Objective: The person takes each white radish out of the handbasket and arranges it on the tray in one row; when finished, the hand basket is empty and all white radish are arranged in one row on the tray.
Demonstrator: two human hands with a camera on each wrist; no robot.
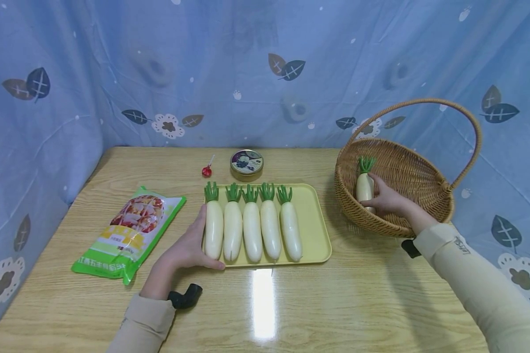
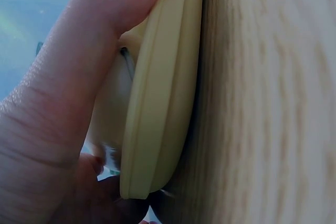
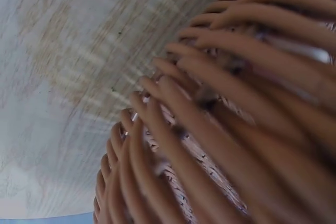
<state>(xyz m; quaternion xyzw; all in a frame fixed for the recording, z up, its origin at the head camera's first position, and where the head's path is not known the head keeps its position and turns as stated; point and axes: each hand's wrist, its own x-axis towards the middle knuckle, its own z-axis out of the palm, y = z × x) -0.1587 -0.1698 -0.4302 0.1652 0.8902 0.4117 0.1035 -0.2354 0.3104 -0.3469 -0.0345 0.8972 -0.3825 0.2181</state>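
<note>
In the head view my right hand (image 1: 385, 198) is inside the wicker basket (image 1: 380, 224), its thumb and fingers gripping a white radish (image 1: 364, 188) with green stalks pointing to the back. The right wrist view shows only the basket's woven wall (image 3: 220, 103); hand and radish are hidden there. My left hand (image 1: 186, 250) holds the front left corner of the yellow tray (image 1: 313, 225). Seen from the left wrist, the thumb (image 2: 105, 11) lies over the tray's rim (image 2: 152, 103), other fingers round the corner. Several white radishes (image 1: 252, 231) lie side by side on the tray, stalks rearward.
Left of the tray lies a green and white food packet (image 1: 130, 233). Behind the tray are a red lollipop (image 1: 206, 171) and a round tin (image 1: 246, 164). The basket's tall handle (image 1: 424, 101) arches above its opening. A blue curtain (image 1: 229, 73) hangs behind the wooden table (image 1: 327, 304).
</note>
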